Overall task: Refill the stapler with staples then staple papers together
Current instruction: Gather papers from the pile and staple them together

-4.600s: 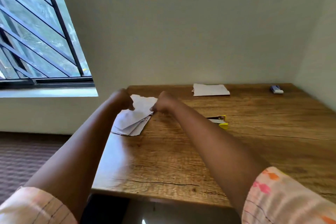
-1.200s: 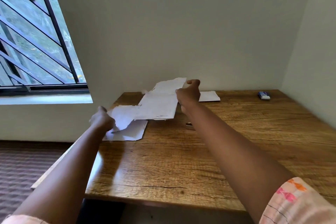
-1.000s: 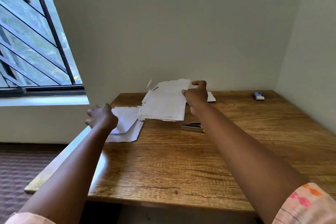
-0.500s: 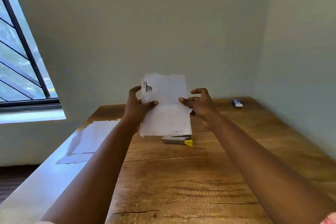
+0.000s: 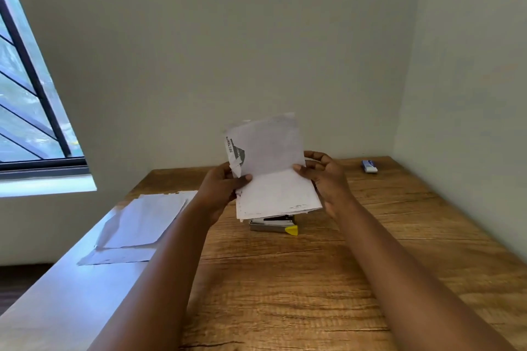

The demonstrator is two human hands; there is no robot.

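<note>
I hold a sheaf of white papers (image 5: 273, 177) upright above the wooden table (image 5: 313, 279). My left hand (image 5: 221, 191) grips its left edge, thumb across the front. My right hand (image 5: 325, 177) pinches the right edge with thumb and curled fingers. The top left corner of the front sheet is torn and shows grey print. Just below the papers lies the stapler (image 5: 273, 224), silver with a yellow end, partly hidden by the sheets.
More loose white sheets (image 5: 139, 225) lie at the table's sunlit left edge. A small blue and white box (image 5: 369, 166) sits at the far right corner. Walls close off the back and right; a barred window (image 5: 25, 111) is at left.
My right hand lifted a sheaf from the left pile and carried it to the middle above the stapler. My left hand left the pile and took the sheaf's left edge.
</note>
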